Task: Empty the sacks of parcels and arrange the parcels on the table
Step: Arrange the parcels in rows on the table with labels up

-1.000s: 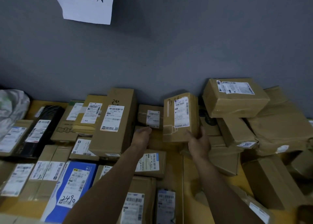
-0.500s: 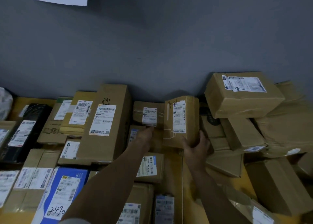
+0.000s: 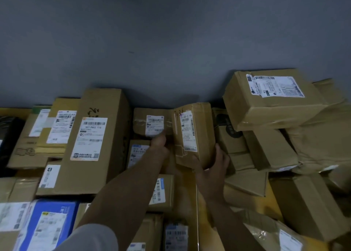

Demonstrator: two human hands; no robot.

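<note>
Many parcels (image 3: 98,136), yellow table (image 3: 274,211), grey wall (image 3: 171,41), right grip (image 3: 212,171) holding box (image 3: 193,135), left grip (image 3: 159,142) unclear

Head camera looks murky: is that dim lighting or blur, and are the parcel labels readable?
Head view: mostly dim, flat lighting with no glare. Head view, centre: the box gripped by the right hand is fairly sharp, and its label is partly readable. Head view, lower left: the blue parcel and its neighbours are smeared, their print unreadable.
</note>
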